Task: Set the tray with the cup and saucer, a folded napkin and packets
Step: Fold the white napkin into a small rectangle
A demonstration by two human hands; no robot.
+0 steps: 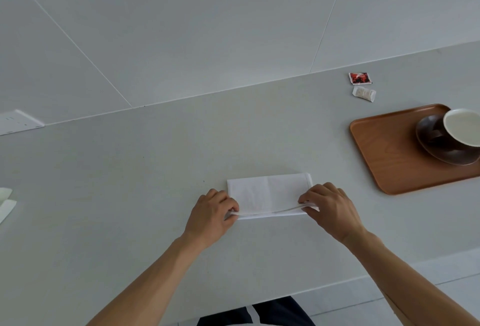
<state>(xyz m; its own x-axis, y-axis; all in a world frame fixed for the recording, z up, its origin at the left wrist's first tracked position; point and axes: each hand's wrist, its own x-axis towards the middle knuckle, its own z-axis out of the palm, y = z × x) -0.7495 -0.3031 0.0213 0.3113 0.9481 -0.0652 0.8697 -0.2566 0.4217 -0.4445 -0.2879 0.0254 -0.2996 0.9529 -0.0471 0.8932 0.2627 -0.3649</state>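
A: Hands first. Left hand [211, 217] curled, thumb and fingers pinched tight on the near left corner of the napkin [268, 193].
B: Right?
A: Right hand [331, 211] same, fingers bent and closed on the near right corner, top layer lifted a little off the layer under it. Napkin is white, folded to a rectangle, flat on the counter [130, 182], centre.
B: Tray?
A: Tray [384, 159], brown wood, farther right, well apart from the napkin. Dark saucer [446, 151] on it, cup [465, 128] on the saucer, white inside, partly cut by the frame edge.
B: Packets?
A: White packet [364, 93] beyond the tray's far left corner, on the counter. Red packet [360, 78] just behind it.
B: Any text?
A: Print on both, too small to read.
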